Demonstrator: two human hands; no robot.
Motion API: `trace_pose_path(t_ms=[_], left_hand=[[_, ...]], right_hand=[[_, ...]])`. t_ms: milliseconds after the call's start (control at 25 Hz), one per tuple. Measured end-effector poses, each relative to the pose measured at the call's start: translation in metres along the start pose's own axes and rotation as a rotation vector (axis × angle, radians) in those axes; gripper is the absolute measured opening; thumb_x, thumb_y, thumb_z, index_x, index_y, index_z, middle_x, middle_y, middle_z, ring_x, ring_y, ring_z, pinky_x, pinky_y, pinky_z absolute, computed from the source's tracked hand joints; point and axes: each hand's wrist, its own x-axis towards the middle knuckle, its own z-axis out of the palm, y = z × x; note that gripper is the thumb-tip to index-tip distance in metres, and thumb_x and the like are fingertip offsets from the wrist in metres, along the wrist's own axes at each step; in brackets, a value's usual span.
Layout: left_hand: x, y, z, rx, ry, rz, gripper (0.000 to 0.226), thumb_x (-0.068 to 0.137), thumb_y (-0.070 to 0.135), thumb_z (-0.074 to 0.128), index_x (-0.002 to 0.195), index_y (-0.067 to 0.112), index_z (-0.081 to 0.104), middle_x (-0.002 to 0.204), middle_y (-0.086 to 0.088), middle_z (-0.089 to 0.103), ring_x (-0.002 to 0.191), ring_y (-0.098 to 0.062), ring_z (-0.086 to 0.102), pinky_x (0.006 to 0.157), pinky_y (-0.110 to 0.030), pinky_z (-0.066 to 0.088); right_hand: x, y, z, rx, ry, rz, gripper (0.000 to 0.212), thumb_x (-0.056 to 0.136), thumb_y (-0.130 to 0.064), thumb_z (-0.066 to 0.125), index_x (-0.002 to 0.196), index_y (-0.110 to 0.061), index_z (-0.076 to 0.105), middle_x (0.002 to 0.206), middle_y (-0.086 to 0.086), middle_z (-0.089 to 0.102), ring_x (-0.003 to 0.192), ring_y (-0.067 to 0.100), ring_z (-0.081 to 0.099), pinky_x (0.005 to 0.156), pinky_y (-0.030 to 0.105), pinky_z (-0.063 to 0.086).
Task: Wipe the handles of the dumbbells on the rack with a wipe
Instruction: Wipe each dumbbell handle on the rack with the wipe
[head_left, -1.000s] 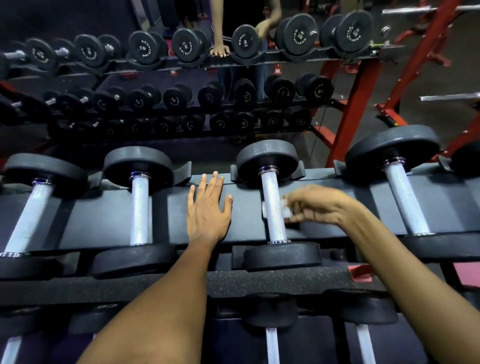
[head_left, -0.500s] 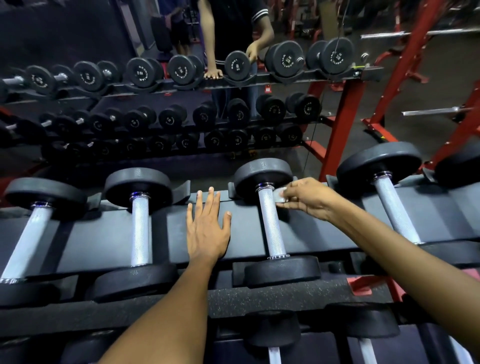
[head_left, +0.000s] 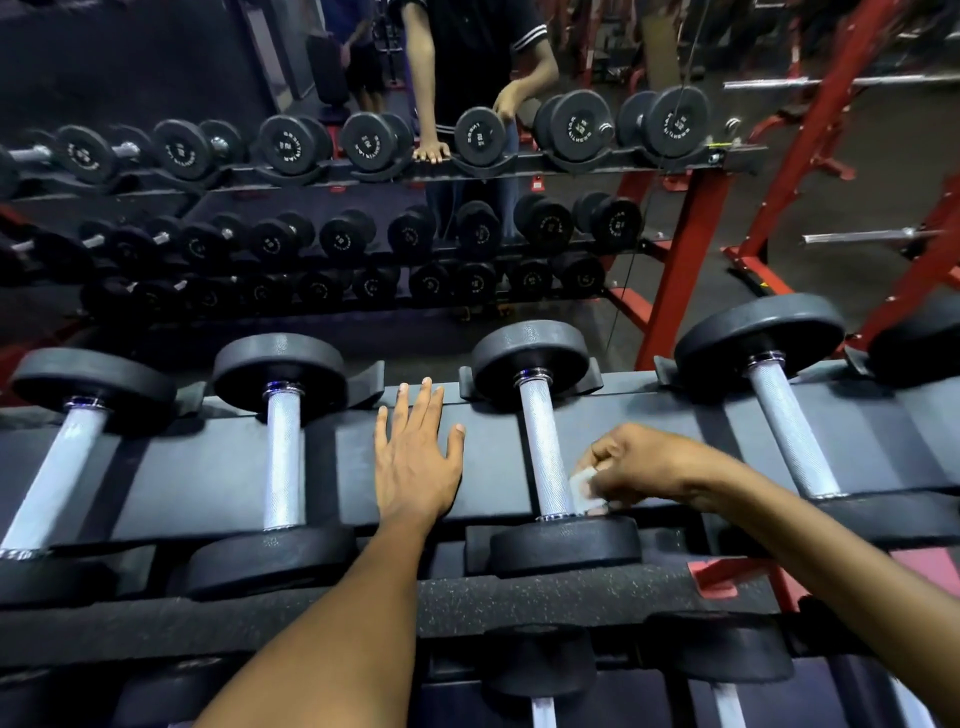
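Compared with half a second ago, I see the right hand (head_left: 631, 467) has travelled from the far end of the handle (head_left: 543, 447) down to its near end, carrying the wipe (head_left: 583, 486) with it; the left hand (head_left: 415, 457) has stayed where it was.

The rack (head_left: 218, 467) is a dark, matte shelf with moulded cradles, its near edge faced in speckled rubber. Across it lie four dumbbells with round, pebbled black heads and bright knurled metal handles; the one being wiped (head_left: 545, 452) is third from the left. A mirror (head_left: 156, 78) behind the rack reflects rows of smaller dumbbells.

The left hand lies flat on the shelf between the second and third dumbbells, fingers straight and slightly spread, holding nothing. The right hand has its fingers curled, pinching the small white folded wipe against the right side of the handle, just above the near head (head_left: 566, 545).
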Motion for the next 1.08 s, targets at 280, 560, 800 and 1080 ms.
trace_pose_path(t_ms=[280,560,800,1080], left_hand=[[0.0,0.0,0.0,-0.008,-0.001,-0.01,0.057,0.102,0.043,0.031,0.155,0.027,0.017,0.162,0.012,0.006,0.148,-0.007,-0.008,0.12,-0.032,-0.012],[0.0,0.001,0.0,-0.006,0.004,-0.01,0.056,0.102,0.043,0.031,0.154,0.026,0.019,0.162,0.012,0.008,0.149,-0.008,-0.006,0.119,-0.031,-0.012],[0.001,-0.001,0.001,-0.002,0.016,-0.003,0.056,0.102,0.042,0.031,0.154,0.025,0.019,0.162,0.011,0.008,0.149,-0.008,-0.006,0.119,-0.032,-0.012],[0.0,0.0,0.001,-0.012,0.019,-0.006,0.056,0.101,0.043,0.032,0.154,0.025,0.022,0.161,0.011,0.011,0.149,-0.009,-0.004,0.12,-0.032,-0.01]], right_hand=[[0.01,-0.011,0.007,-0.284,0.492,-0.369,0.014,0.081,-0.004,0.067,0.087,-0.014,0.074,0.063,-0.011,0.061,0.053,-0.015,0.049,0.056,0.006,0.036],[0.02,-0.025,0.009,-0.238,0.577,-0.423,0.018,0.079,0.003,0.066,0.092,-0.007,0.074,0.086,0.008,0.067,0.075,0.013,0.059,0.06,0.002,0.04],[-0.016,0.0,0.0,-0.644,0.027,-0.501,0.022,0.079,0.002,0.065,0.09,-0.014,0.076,0.084,-0.006,0.062,0.076,0.005,0.06,0.075,0.016,0.048],[0.014,-0.01,0.0,-0.794,0.268,-0.807,0.018,0.071,-0.001,0.063,0.083,-0.008,0.074,0.086,0.005,0.069,0.078,0.014,0.063,0.072,0.022,0.047]])
